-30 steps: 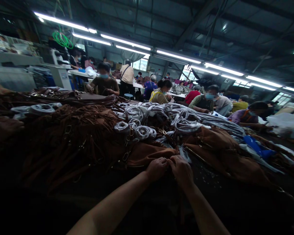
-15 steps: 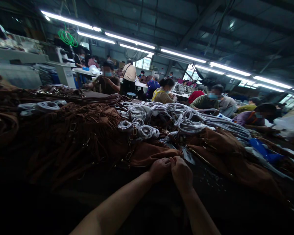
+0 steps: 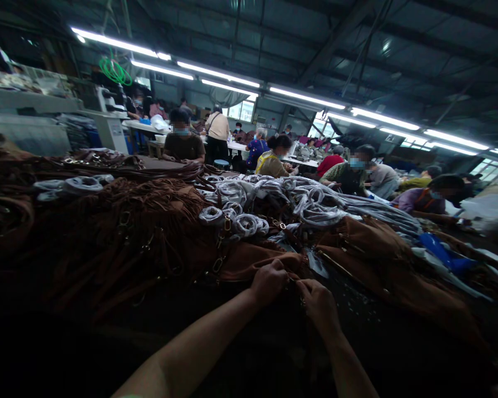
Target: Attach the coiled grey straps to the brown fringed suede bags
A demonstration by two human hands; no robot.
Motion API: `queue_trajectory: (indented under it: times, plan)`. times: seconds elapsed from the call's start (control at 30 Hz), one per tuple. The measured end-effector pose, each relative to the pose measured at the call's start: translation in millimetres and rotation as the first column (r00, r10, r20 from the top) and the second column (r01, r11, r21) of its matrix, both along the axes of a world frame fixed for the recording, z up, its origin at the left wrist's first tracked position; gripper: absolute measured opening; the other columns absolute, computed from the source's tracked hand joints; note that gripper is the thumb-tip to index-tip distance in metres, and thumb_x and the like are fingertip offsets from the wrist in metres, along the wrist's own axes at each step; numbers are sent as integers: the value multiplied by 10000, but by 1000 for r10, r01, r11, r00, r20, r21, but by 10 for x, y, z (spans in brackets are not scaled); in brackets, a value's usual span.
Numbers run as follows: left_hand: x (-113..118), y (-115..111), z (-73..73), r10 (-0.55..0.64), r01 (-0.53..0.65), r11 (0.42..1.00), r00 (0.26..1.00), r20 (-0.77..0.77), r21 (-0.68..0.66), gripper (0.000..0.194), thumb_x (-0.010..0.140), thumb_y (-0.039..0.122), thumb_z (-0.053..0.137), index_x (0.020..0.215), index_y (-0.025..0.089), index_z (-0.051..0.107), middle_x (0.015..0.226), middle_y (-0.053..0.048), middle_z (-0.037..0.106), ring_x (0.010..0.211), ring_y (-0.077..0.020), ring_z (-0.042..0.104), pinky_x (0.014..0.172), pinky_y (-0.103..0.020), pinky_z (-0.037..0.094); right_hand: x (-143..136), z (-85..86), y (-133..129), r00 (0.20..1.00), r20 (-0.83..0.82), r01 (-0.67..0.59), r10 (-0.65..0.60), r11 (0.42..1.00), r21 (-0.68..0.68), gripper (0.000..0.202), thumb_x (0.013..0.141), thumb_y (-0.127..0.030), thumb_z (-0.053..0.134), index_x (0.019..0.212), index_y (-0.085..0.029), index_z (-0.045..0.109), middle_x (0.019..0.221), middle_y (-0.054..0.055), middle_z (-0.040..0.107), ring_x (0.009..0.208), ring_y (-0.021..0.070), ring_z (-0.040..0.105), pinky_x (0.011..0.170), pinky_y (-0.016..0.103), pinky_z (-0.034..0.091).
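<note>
Fingers [image 3: 279,265] of our left hand [image 3: 268,284] and right hand [image 3: 320,307] are pinched together on one small, thin piece [image 3: 291,279] at lower centre, too dim to identify. A brown bag [image 3: 249,258] lies just above. We note room on the dark desk [image 3: 382,337] beside our right hand, around scattered light bits [image 3: 363,304]; its near edge is lost in shadow.

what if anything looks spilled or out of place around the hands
Small pale bits lie scattered on the dark tabletop to the right of the right hand. They look odd strewn loose like that; whether they were spilled, I cannot tell.
</note>
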State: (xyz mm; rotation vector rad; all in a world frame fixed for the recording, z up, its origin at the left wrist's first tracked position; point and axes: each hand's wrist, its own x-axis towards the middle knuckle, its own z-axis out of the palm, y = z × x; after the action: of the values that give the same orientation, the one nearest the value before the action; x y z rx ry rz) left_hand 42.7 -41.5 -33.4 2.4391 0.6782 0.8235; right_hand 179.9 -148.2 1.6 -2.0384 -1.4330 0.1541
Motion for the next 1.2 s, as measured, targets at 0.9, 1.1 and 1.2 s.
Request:
queue_trajectory:
  times: [0.9, 1.1, 1.2]
  plan:
    - [69, 205, 255, 23, -132, 883, 971, -240, -450, 252, 798, 360, 538, 758, 157, 681, 680, -16, 652, 619, -142, 574, 538, -228, 372, -540, -371, 50, 962, 128, 236, -242, 970, 59, 403, 942, -428, 345, 944, -229, 695, 948, 46, 669, 677, 139, 589, 559, 263, 303]
    - [65, 80, 291, 128, -149, 950, 987, -92, -275, 176, 842, 304, 515, 870, 183, 640, 897, -41, 692, 831, -181, 614, 722, -266, 428, -468, -200, 46, 971, 104, 198, -217, 966, 169, 404, 924, -474, 384, 1101, -217, 641, 1115, 73, 620, 822, 163, 615, 622, 247, 401]
    - [77, 62, 288, 134, -127, 941, 991, 2, -314, 195, 870, 295, 474, 897, 166, 618, 884, -48, 685, 805, -174, 608, 705, -261, 431, -425, -90, 121, 982, 125, 126, -142, 984, 127, 394, 949, -416, 343, 1030, -215, 673, 1066, 63, 644, 805, 147, 620, 641, 238, 402]
